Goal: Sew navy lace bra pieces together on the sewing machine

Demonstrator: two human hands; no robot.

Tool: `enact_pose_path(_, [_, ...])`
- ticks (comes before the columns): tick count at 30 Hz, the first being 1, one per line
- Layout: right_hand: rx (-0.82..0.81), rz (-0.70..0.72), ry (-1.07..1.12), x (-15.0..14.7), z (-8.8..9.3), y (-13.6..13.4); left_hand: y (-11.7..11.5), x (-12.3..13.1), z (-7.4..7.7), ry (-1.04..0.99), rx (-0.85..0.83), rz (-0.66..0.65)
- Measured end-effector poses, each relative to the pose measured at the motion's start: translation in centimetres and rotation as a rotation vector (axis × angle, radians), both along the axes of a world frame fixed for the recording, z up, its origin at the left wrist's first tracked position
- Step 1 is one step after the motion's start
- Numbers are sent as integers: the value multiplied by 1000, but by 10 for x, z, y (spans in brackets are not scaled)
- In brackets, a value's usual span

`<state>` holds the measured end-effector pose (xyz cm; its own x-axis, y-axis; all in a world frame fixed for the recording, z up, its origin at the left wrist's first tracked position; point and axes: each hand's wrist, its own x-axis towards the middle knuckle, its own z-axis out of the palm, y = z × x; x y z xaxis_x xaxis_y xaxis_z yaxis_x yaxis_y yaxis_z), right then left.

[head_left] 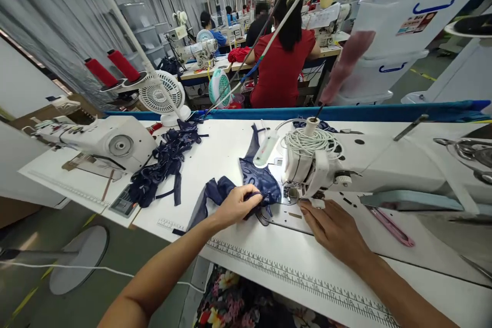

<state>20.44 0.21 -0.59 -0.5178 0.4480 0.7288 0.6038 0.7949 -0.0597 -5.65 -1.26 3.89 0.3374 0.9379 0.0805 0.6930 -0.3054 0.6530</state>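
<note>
Head view: our left hand [240, 206] clamps its grip on the navy lace piece [265, 180] just left of the presser foot [295, 195], while our right hand [333, 229] lies flat beside it, holding nothing.

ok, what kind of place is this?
Likely a garment factory sewing line: a sewing machine with navy fabric gripped in the left hand, red thread cones, and other people seated at machines behind.

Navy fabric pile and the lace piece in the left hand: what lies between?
Only bare tabletop between pile and lace piece, in the head view.
</note>
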Motion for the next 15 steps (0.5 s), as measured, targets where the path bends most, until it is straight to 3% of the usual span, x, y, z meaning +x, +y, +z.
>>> enact_pose_path(2, [-32,51,20,-5,4,-6,-15,-10,10,-222,-232,24])
enact_pose_path(5, [-238,148,113,-18,13,-17,-29,-19,17,-471,-471,52])
enact_pose_path(11, [-808,137,215,-46,34,-34,-37,-15,18,-492,-475,5])
enact_pose_path(15, [-996,119,268,-57,37,-38,-40,-12,28,-418,-426,-84])
